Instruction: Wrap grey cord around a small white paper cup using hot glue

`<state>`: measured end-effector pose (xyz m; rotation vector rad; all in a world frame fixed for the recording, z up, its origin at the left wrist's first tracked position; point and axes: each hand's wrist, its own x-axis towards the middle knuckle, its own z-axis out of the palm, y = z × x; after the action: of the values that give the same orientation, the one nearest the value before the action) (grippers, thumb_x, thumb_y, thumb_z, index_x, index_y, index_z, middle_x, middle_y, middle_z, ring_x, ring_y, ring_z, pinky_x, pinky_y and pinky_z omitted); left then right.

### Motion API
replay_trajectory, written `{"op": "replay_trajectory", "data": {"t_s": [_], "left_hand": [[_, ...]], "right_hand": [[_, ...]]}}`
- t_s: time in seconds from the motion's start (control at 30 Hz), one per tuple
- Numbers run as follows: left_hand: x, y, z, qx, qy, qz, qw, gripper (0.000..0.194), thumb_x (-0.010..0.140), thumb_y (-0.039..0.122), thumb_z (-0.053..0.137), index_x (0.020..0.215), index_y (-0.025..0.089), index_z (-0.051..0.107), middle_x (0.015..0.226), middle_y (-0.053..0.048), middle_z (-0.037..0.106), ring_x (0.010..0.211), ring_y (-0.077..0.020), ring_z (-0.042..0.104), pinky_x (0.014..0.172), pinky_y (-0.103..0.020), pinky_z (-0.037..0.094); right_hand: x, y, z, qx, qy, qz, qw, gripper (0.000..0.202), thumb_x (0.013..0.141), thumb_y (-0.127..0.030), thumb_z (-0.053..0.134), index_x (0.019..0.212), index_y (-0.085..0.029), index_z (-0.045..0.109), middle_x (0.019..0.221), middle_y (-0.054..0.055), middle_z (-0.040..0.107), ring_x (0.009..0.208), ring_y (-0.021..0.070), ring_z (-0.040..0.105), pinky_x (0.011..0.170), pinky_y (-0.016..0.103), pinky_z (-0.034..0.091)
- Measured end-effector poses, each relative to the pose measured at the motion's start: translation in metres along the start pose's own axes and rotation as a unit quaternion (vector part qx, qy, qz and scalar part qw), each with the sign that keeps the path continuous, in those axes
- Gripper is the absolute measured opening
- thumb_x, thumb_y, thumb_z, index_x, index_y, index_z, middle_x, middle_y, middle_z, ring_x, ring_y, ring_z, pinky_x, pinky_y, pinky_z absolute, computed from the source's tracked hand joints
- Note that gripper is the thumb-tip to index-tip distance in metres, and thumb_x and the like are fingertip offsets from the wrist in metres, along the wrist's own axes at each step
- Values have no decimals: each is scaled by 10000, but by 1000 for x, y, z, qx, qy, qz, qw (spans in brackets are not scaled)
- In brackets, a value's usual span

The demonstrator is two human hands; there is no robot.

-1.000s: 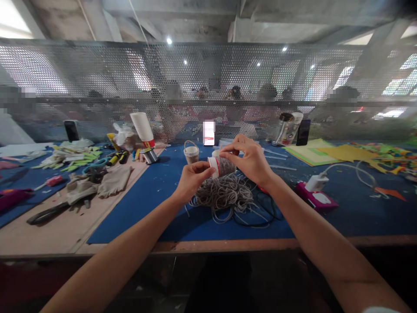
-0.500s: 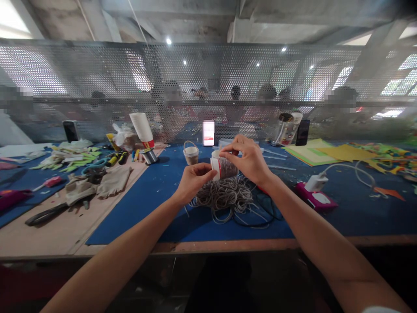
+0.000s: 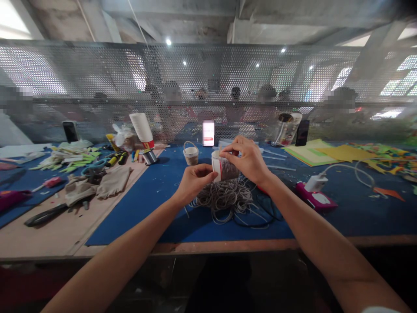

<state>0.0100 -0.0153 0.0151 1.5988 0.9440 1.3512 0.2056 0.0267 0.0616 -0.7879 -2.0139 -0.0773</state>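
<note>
A paper cup (image 3: pixel 216 169), white and red near its mouth and wrapped in grey cord further down, is tilted on its side above the table. My left hand (image 3: pixel 196 180) is closed on the cup near its rim, thumb and fingers pinching it. At the cup's upper side, the fingers of my right hand (image 3: pixel 245 157) are pinched together on what looks like a thin strand of cord. Beneath both hands lies a loose tangled pile of grey cord (image 3: pixel 228 200). Just behind the cup stands a small cord-wrapped basket (image 3: pixel 190 155) with a looped handle.
Stacked paper cups (image 3: pixel 142 128), gloves (image 3: pixel 114 182) and scissors (image 3: pixel 94 167) are on the left. A lit phone (image 3: pixel 208 133) stands ahead, before a perforated metal screen (image 3: pixel 208 69). To the right are a magenta box (image 3: pixel 316 196) with a charger and coloured sheets (image 3: pixel 309 152).
The cup has turned slightly in my hands, so its open mouth faces me a little more. Both hands have stayed in nearly the same place.
</note>
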Motion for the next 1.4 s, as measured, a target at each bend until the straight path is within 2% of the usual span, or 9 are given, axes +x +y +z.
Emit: {"op": "replay_trajectory", "data": {"t_s": [0.3, 0.7, 1.4], "left_hand": [[-1, 3, 2, -14, -6, -3, 1000, 198, 718, 325, 789, 798, 148, 752, 738, -44, 702, 646, -136, 580, 616, -265, 436], [-2, 2, 0, -19, -45, 12, 999, 191, 762, 316, 758, 814, 135, 726, 765, -27, 696, 681, -123, 587, 654, -243, 448], [-2, 1, -2, -36, -67, 6, 997, 171, 770, 307, 755, 813, 143, 729, 755, -21, 672, 684, -119, 567, 660, -248, 436]], "right_hand": [[0, 6, 2, 14, -8, -3, 1000, 103, 878, -337, 708, 837, -250, 745, 740, -9, 549, 736, 151, 551, 738, 333, 377], [-1, 8, 2, 57, -29, 18, 998, 90, 874, -308, 706, 840, -239, 752, 743, -4, 549, 714, 139, 534, 701, 306, 400], [-3, 13, 3, 83, -57, 48, 994, 103, 863, -324, 707, 848, -240, 764, 760, -3, 552, 701, 134, 535, 669, 304, 394]]}}
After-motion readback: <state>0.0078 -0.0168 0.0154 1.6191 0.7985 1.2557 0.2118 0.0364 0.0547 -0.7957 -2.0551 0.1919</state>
